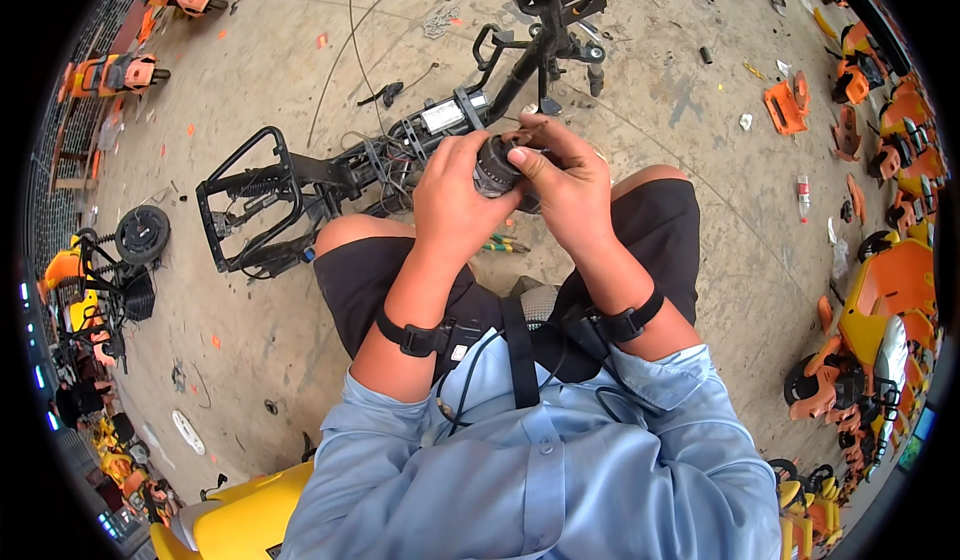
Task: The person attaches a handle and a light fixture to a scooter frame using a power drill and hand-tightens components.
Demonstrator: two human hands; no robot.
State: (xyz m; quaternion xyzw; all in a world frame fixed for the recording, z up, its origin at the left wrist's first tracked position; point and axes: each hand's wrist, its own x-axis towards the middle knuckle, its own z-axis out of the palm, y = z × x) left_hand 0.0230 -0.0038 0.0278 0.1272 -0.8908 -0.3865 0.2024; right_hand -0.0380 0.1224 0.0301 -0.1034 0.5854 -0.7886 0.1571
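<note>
My left hand is closed around a round, dark part with a notched grey rim, held up in front of my knees. From the other side, my right hand has its thumb and fingers pressed on the top of the same part. Its exact kind cannot be made out, as fingers cover much of it. Just beyond my hands, a stripped black scooter frame lies on the floor with cables and a silver box on it. A tool with green and yellow handles shows below my hands.
Orange plastic panels and a bottle lie on the concrete floor to the right. Yellow and orange scooter bodies line the right side. At left are a wheel and more scooter parts. A yellow panel is close behind me.
</note>
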